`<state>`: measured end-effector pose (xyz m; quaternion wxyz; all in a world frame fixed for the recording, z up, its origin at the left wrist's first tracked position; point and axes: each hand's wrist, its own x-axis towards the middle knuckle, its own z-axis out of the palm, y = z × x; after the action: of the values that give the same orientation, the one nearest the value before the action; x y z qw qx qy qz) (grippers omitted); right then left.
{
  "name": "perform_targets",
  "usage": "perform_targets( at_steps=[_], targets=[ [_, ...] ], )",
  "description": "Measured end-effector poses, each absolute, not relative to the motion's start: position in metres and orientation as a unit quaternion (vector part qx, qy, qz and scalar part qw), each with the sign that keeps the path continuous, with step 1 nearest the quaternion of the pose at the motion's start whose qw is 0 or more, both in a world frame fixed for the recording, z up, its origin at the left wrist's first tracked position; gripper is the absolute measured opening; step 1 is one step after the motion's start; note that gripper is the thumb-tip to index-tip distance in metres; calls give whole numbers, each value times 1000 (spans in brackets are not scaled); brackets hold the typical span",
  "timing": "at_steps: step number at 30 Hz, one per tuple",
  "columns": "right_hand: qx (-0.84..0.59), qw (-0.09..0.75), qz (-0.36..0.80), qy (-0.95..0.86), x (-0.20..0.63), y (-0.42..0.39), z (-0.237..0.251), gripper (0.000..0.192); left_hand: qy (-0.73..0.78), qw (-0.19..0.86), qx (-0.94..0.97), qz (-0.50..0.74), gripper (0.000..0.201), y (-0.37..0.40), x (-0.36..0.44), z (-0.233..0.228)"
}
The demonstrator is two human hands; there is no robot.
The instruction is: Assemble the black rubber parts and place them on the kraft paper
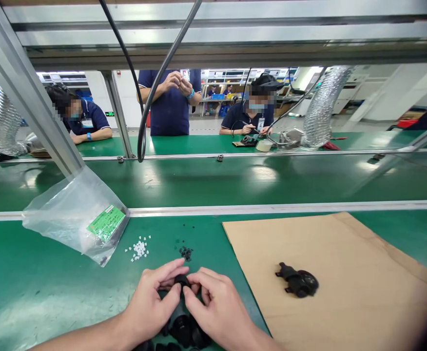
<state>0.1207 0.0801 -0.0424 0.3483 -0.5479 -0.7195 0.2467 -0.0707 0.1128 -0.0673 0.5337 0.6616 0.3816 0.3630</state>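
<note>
At the lower middle of the frame, the left hand (pixel 155 297) and the right hand (pixel 219 302) meet over a dark piece (pixel 182 280), and the grip of each is nearly closed on it, thumb and fingers pinching it from either side. The piece sits between the fingertips, above a cluster of black parts (pixel 182 327) at the bottom edge of the frame. The likeliest trouble is a slip: the piece is small and the pinch rests on fingertips alone, so uneven pressure could tilt it or make it spring away. A dropped piece could be hard to pick out among the dark parts beneath. The loose black bits (pixel 186 253) lie just beyond the fingers, so a forward brush could scatter them over the desk (pixel 34 297); the white bits (pixel 139 249), left of them, run a smaller risk from the left hand. The black part (pixel 298 281) on the cardboard (pixel 330 243), right of centre, lies well apart from both hands. The fingers hide most of the held piece, so its shape and whether it joins anything below cannot be told. The cluster is cut off by the bottom edge and partly covered by the right hand. Whatever lies inside the cloudy bag (pixel 60 214) at left is hard to make out.
</note>
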Motion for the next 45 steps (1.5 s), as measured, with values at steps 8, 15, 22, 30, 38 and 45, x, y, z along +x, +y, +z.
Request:
perform_targets(
  at_steps=[8, 15, 22, 30, 38, 45],
  targets=[
    [-556, 349, 240, -715, 118, 81, -45, 25, 360, 541, 664, 371, 52, 110, -72, -70],
    [-560, 333, 223, -725, 116, 78, -45, 29, 372, 597, 629, 332, 59, 107, -70, -64],
    [-654, 254, 46, -711, 190, 93, -21, 29, 359, 340, 780, 384, 33, 128, -84, -52],
    [-837, 14, -70, -543, 267, 98, 4, 39, 340, 292, 821, 354, 16, 135, -83, -52],
    [-607, 210, -32, -766, 193, 105, -32, 33, 323, 317, 823, 344, 19, 122, -75, -54],
    [-567, 279, 91, -770, 146, 127, -56, 25, 448, 124, 828, 314, 26, 175, -110, -31]
  ],
)
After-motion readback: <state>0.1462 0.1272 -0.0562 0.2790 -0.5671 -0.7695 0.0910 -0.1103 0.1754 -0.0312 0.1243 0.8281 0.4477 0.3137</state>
